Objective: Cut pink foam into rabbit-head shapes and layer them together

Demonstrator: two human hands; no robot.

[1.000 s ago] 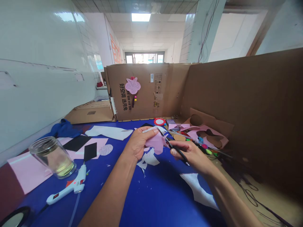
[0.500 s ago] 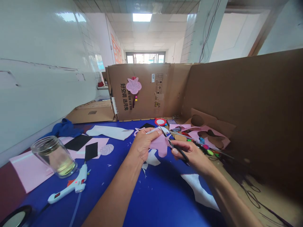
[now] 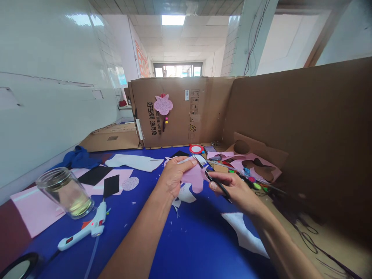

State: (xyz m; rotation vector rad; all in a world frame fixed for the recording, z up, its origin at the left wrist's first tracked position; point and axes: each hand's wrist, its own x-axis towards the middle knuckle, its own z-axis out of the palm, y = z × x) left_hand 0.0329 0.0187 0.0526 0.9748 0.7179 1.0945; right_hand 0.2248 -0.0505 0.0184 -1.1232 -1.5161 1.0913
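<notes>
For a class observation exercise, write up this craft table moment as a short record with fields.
Left hand: grips pink felt piece
Right hand: holds black-handled scissors, blades by the felt
Nearby: white felt scraps on blue table cover
Rest: hot glue gun, glass jar, cardboard panel

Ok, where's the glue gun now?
Head view, lower left: the glue gun lies on the blue mat, just below the glass jar, left of the left forearm.
</notes>
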